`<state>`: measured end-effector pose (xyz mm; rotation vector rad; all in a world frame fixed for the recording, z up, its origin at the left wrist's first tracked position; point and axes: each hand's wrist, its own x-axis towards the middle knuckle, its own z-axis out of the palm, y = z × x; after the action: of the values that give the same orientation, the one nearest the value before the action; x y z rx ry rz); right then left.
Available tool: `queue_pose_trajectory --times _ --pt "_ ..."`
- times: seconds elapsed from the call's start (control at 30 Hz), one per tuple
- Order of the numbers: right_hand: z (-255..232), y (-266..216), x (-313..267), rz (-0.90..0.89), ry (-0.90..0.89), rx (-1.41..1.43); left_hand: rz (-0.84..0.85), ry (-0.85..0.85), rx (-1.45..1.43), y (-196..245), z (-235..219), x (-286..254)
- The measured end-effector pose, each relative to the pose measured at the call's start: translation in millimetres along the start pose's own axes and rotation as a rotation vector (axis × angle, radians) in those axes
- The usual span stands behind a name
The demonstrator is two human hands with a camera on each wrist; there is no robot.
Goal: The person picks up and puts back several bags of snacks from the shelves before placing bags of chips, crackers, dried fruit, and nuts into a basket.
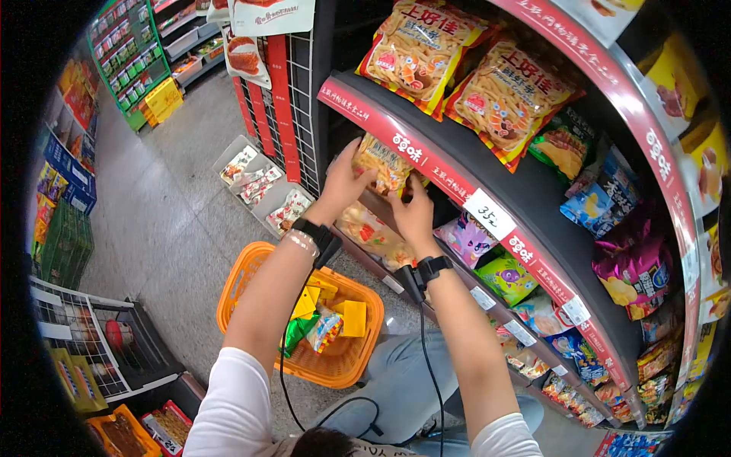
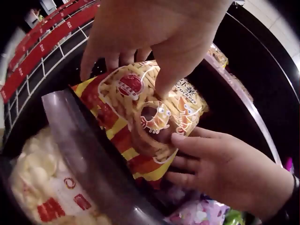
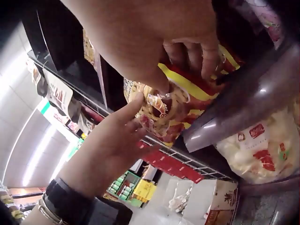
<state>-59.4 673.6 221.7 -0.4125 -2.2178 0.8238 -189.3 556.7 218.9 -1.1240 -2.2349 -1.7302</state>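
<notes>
A yellow and red snack bag (image 1: 382,161) with shrimp cartoons sits at the shelf level just under the red price rail. My left hand (image 1: 344,185) grips its left side, fingers over the far edge and thumb on the front. On the other side, my right hand (image 1: 413,219) holds the bag's right edge, with the thumb on the printed face (image 2: 159,119). Seen from the right wrist, the bag's striped lower end (image 3: 199,101) lies behind a clear plastic shelf lip (image 3: 253,93). Part of the bag is hidden under the rail in the head view.
Larger matching bags (image 1: 506,95) stand on the upper shelf, behind the red rail (image 1: 449,183). Below the hands lies a clear-fronted row with a pale snack pack (image 2: 44,183). An orange basket (image 1: 247,282) holding several packs stands on the floor. A wire rack (image 1: 303,114) borders the shelf's left end.
</notes>
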Motion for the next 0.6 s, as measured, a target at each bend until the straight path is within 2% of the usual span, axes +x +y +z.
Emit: queue_pose_trajectory --times 0.07,0.27,0.33,0.43,0.53,0.6 --pt "8 14 6 0.027 -0.001 -0.030 0.052 -0.014 -0.024 2 2 14" --pt "21 36 9 0.116 -0.101 -0.091 0.029 -0.088 0.067 -49 26 28" --pt "22 40 5 0.203 -0.173 -0.059 -0.019 -0.112 0.132 -44 24 22" --pt "24 51 5 0.240 -0.251 -0.066 -0.037 -0.093 0.145 -44 25 19" --pt "29 57 1 0.111 -0.080 -0.127 -0.011 -0.027 0.133 -43 24 12" --pt "24 50 -3 0.184 -0.049 -0.075 0.031 0.051 0.160 -40 24 6"
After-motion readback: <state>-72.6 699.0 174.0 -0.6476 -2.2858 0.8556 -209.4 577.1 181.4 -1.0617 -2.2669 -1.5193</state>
